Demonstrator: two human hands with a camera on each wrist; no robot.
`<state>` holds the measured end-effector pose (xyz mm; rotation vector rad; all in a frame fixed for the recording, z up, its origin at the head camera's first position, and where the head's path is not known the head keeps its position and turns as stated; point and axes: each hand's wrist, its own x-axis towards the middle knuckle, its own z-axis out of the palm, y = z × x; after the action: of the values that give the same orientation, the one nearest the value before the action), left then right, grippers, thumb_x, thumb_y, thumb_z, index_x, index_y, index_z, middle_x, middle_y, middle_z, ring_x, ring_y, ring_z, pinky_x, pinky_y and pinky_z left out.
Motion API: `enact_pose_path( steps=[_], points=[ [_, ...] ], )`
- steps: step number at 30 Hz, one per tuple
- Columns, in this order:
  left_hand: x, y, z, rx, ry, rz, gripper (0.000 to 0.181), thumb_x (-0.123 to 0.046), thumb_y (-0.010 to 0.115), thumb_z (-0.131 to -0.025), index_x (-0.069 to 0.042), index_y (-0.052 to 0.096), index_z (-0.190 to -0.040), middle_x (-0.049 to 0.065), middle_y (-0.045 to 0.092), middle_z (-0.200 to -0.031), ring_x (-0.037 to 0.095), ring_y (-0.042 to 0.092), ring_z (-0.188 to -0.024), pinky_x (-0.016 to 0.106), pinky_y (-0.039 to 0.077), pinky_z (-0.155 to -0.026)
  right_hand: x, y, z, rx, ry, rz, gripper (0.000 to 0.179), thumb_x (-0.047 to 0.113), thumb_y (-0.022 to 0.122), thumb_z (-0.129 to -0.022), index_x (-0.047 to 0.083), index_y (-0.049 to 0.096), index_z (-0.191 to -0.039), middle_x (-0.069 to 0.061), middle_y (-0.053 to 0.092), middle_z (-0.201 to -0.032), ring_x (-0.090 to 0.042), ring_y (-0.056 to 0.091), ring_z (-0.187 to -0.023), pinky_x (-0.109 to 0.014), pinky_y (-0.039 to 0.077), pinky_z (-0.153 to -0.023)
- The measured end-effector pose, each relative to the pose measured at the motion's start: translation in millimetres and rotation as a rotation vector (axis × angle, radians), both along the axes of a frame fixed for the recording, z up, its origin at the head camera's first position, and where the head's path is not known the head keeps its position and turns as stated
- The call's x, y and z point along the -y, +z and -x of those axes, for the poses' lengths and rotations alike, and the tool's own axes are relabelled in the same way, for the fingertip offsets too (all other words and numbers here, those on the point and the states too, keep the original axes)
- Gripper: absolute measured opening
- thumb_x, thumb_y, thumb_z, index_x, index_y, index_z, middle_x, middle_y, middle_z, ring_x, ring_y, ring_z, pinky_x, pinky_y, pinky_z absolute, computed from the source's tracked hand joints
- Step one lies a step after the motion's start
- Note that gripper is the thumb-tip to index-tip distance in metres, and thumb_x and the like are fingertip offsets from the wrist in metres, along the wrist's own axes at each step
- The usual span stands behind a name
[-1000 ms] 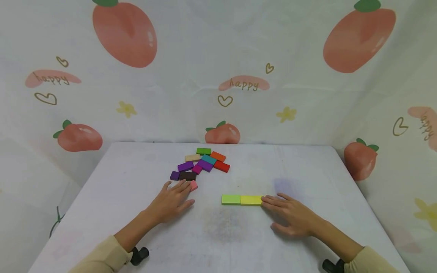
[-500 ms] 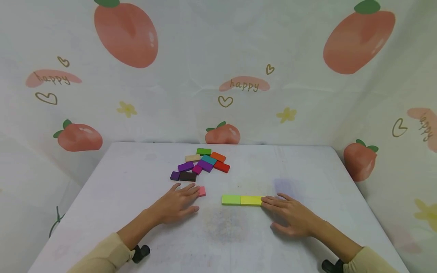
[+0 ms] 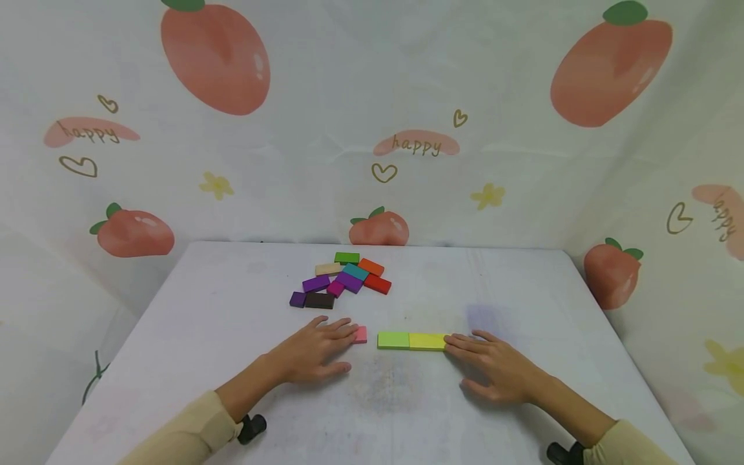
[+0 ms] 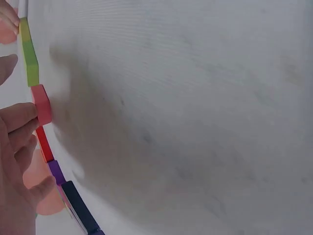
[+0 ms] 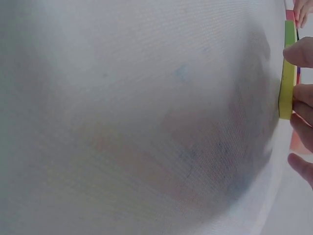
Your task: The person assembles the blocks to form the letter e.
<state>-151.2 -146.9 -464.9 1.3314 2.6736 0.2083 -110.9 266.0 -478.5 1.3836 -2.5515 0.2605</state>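
Note:
In the head view my left hand [image 3: 308,352] rests its outstretched fingertips on a small pink block [image 3: 361,334]. Part of that block is hidden under the fingers; the left wrist view shows the pink block [image 4: 43,105] at the fingertips. Just right of it, across a narrow gap, a light green block [image 3: 393,340] lies end to end with a yellow block [image 3: 427,341]. My right hand [image 3: 494,368] touches the yellow block's right end with extended fingers, thumb held apart. The yellow block [image 5: 286,95] also appears under those fingers in the right wrist view.
Behind the left hand lies a loose cluster of coloured blocks, among them a dark brown block [image 3: 320,300], a red block [image 3: 378,284] and a green block [image 3: 347,258]. All rest on a white table [image 3: 232,278] before a printed cloth backdrop [image 3: 302,161].
My left hand has moved right and slightly nearer, sliding the pink block away from the dark brown block and close to the light green one. My right hand stays in place.

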Motion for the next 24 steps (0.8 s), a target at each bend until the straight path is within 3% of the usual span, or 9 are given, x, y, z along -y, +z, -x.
enact_pose_path(
  steps=[12, 24],
  points=[
    [-13.7, 1.6, 0.6, 0.005, -0.061, 0.017, 0.064, -0.053, 0.046, -0.100, -0.015, 0.044, -0.151, -0.002, 0.040, -0.157, 0.020, 0.031, -0.147, 0.055, 0.028, -0.116, -1, 0.4, -0.6, 0.021, -0.012, -0.015, 0.066, 0.030, 0.077, -0.080, 0.004, 0.058, -0.138, -0.010, 0.055, -0.144, -0.024, 0.056, -0.128, -0.054, 0.048, -0.096],
    [-16.2, 0.4, 2.0, 0.011, -0.066, 0.017, 0.062, -0.052, 0.046, -0.100, -0.015, 0.046, -0.150, -0.003, 0.039, -0.156, 0.020, 0.030, -0.147, 0.054, 0.029, -0.116, -1, -1.0, 0.9, -0.006, 0.015, 0.014, 0.069, 0.028, 0.079, -0.077, 0.004, 0.058, -0.138, -0.010, 0.056, -0.143, -0.023, 0.056, -0.128, -0.052, 0.050, -0.095]
  ],
)
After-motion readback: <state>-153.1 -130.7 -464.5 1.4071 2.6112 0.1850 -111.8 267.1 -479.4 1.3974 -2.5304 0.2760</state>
